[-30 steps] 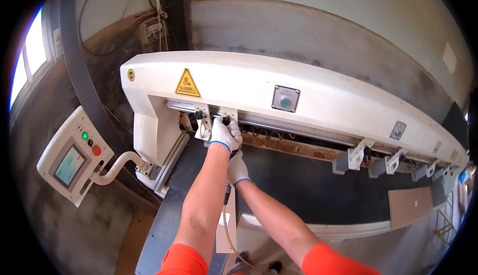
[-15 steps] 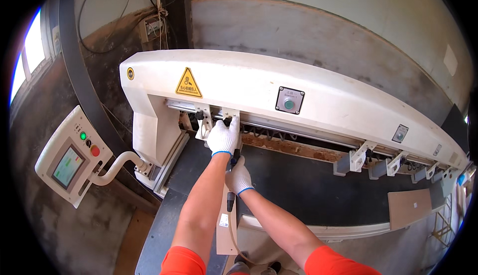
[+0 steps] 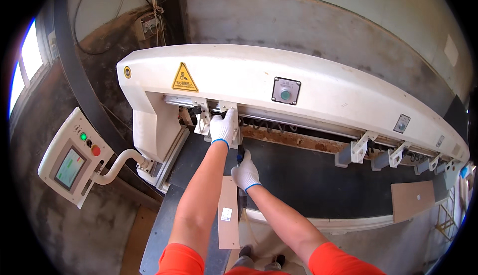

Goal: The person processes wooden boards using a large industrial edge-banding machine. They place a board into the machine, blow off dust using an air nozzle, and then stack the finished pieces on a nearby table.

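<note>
My left hand (image 3: 222, 127), in a white glove with a blue cuff, is closed at the black knob of a white clamp bracket (image 3: 234, 125) under the machine's beam. The glove hides most of the knob. Below it, my right hand (image 3: 246, 172), gloved alike, grips a slim black hand tool (image 3: 241, 154) whose upper end points up at that bracket. The palm covers the tool's lower part, so its exact kind does not show. Just left, a second bracket (image 3: 201, 120) carries its own black knob. A narrow light-brown board (image 3: 228, 225) with a white label lies beneath my forearms.
The white machine beam (image 3: 239, 70) spans the view above a dark worktable (image 3: 318, 190). Several more brackets (image 3: 362, 148) line the right side. Another brown board (image 3: 412, 201) sits at the right front edge. At left, a control panel (image 3: 72, 160) hangs on a curved arm.
My right hand has shifted slightly right, and the tool's black lower end with its hose no longer shows clearly below it. My left hand stays at the bracket's knob. The view has shifted slightly.
</note>
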Demonstrator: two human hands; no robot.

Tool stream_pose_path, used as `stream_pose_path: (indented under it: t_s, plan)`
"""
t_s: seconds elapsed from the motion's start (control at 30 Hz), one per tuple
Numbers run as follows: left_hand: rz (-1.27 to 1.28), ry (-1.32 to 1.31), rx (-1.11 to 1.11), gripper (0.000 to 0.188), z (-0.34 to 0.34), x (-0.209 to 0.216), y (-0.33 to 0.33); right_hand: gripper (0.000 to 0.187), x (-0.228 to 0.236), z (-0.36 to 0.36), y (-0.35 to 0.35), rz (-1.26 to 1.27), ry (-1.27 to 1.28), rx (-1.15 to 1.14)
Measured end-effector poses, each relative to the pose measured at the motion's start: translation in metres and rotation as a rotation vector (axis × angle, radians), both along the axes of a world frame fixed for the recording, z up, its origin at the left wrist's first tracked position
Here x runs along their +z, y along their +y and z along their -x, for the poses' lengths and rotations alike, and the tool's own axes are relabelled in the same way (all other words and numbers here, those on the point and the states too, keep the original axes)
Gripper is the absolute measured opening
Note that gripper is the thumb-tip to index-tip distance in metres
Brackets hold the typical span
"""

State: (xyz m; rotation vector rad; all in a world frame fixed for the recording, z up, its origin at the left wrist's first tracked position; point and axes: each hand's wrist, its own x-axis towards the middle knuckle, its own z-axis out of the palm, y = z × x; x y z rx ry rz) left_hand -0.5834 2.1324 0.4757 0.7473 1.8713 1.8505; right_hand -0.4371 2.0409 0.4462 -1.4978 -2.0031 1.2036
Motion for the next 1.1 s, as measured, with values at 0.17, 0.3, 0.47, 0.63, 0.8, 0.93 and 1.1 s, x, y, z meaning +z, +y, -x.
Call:
stream_pose_path:
  t_s: [0.17,0.3,0.47,0.63,0.8,0.93,1.1]
  plan:
    - [0.102,-0.456,-0.153,0.041,-0.024,0.044,-0.002,0.075,-0.012,0.033,-0.001,-0.025,0.061,-0.056]
    - [0.107,-0.661,-0.139,0.041,0.006,0.043,-0.020,0.079,-0.008,0.029,-0.001,-0.034,0.021,0.081]
    - [0.023,-1.067,-0.430,0.043,0.005,0.056,-0.010,0.077,-0.004,0.016,0.012,-0.047,0.104,0.079]
    - [0.113,-0.816,-0.238,0.031,0.008,0.064,-0.012,0.079,0.012,0.027,0.023,-0.044,0.079,0.031]
    - [0.226,-0.588,-0.148,0.037,0.012,0.062,-0.022,0.072,0.013,-0.018,0.043,-0.059,-0.023,0.171]
    - [0.100,-1.052,-0.323,0.043,0.013,0.060,-0.007,0.079,0.007,0.014,0.023,-0.030,0.113,0.015]
    - [0.123,-1.073,-0.559,0.043,0.012,0.069,-0.002,0.087,0.004,0.054,0.006,-0.051,0.284,-0.126]
